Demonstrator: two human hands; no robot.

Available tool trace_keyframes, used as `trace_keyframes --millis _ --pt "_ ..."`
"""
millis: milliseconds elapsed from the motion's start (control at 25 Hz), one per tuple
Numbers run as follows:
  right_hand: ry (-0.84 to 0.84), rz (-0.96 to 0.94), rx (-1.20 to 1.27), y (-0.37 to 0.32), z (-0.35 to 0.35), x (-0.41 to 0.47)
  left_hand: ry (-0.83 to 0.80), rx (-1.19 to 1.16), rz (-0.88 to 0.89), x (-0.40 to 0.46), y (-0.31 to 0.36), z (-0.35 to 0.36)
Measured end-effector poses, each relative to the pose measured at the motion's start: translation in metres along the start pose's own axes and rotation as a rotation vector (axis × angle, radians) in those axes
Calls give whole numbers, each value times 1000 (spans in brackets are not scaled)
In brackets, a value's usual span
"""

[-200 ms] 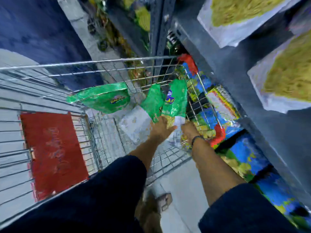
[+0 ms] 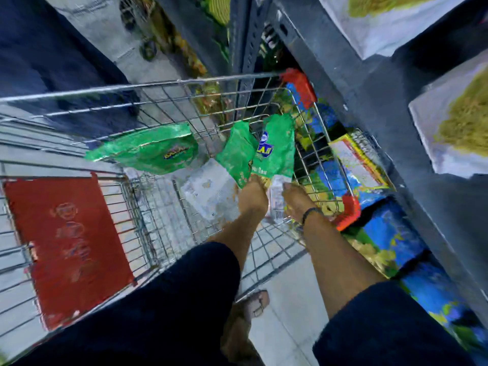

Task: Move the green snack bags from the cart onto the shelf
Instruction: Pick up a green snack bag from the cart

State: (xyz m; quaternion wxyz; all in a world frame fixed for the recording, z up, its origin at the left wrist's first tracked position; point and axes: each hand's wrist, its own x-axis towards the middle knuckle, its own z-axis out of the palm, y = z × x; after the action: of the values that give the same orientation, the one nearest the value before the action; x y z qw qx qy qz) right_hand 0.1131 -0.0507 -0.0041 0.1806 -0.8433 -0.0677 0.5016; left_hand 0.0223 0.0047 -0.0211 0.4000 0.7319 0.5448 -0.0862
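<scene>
Both my hands reach down into a wire shopping cart (image 2: 184, 83). My left hand (image 2: 252, 198) grips the bottom of a green snack bag (image 2: 236, 154) that stands tilted. Beside it, my right hand (image 2: 295, 198) pinches the clear lower end of a second green snack bag (image 2: 280, 150) with a blue logo. A third green snack bag (image 2: 150, 151) lies loose further left in the cart. The grey metal shelf (image 2: 369, 101) runs along the right side of the cart.
A red child-seat flap (image 2: 66, 241) fills the near left of the cart. A pale packet (image 2: 208, 191) lies on the cart floor. Blue and yellow packs (image 2: 390, 233) fill the lower shelf; white bags of yellowish food (image 2: 454, 122) sit higher up. My sandalled foot (image 2: 253, 307) is below.
Both hands have lifted the two green bags slightly and the view has shifted a little; the loose bag on the left stays put.
</scene>
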Motion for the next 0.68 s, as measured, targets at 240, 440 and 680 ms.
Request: trace_keyframes --millis 240,440,680 --pt "-30 15 379 -11 -2 -28 5 -304 44 -6 -25 -23" --pt "-26 -91 517 -17 -1 -70 -174 -700 95 -47 -40 -100" --pt "-589 -420 764 -8 -39 -170 -188 -903 338 -148 -21 -185"
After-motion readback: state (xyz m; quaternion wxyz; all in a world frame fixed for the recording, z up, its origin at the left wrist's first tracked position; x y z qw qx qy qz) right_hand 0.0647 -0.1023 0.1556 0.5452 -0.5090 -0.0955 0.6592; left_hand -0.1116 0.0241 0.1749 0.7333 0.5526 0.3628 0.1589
